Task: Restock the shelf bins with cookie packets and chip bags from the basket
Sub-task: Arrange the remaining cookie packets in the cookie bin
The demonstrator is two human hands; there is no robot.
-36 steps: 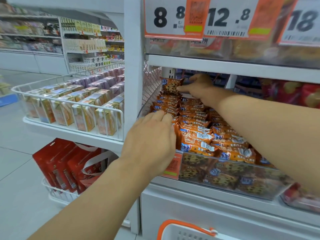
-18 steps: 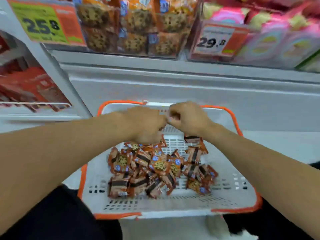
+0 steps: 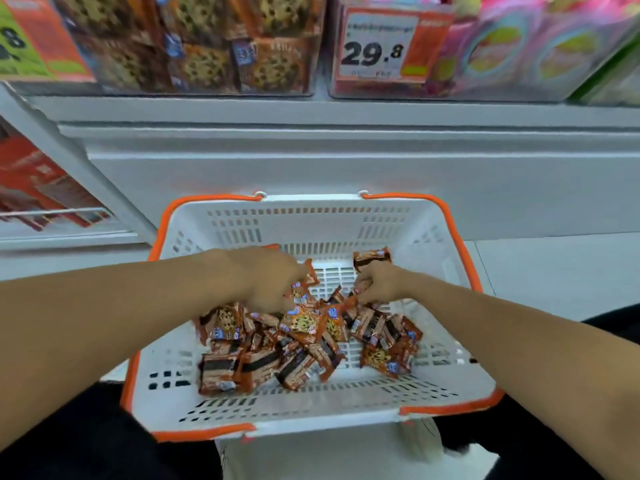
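A white basket with an orange rim (image 3: 446, 382) sits on the floor in front of me. Inside lies a heap of small orange cookie packets (image 3: 304, 344). My left hand (image 3: 270, 278) reaches down into the pile, and its fingers close around packets at the top of the heap. My right hand (image 3: 379, 282) is also in the basket, curled on a packet at the heap's right side. One more packet (image 3: 371, 257) stands just behind my right hand. Above, a clear shelf bin (image 3: 207, 46) holds larger cookie packs.
A white shelf base (image 3: 346, 161) rises right behind the basket. A price tag reading 29.8 (image 3: 379, 46) hangs on a bin of pink bags (image 3: 540, 46). Red boxes (image 3: 34, 185) fill a wire rack at left. My dark-clothed legs flank the basket.
A second ago both hands were up at the shelf bin arranging packets. The view then dropped to the basket, and my hands went from touching above the pile to gripping packets in it.
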